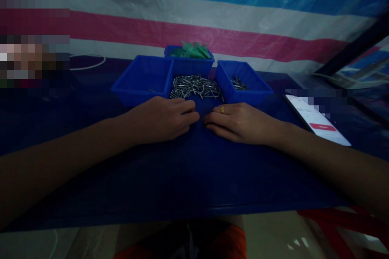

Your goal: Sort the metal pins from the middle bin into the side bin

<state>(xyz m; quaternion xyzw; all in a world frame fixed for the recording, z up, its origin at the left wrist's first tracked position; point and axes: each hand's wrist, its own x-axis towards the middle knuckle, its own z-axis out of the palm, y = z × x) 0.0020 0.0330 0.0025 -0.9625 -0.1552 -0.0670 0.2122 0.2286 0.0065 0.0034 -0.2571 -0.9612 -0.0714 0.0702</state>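
Note:
My left hand (pixel 164 119) rests on the dark blue table with its fingers curled inward, and the palm side is hidden. Facing it across a small gap, my right hand (pixel 235 123) is palm down with fingers bent together; a gold ring is on one finger. What either hand holds, if anything, does not show. Just beyond them lies a loose heap of thin metal pins (pixel 196 86), perhaps screws or nails. A blue bin (pixel 146 74) with one small thin piece in it stands behind my left hand. Behind my right hand, another blue bin (pixel 258 84) contains more metal pieces.
At the back, a third blue bin (pixel 193 65) holds green plastic packets (pixel 194 50). A lit phone (pixel 319 123) lies on the table (pixel 194 182) at the right. Striped plastic sheeting (pixel 212 16) hangs behind. A white cable (pixel 91 66) curves at the left.

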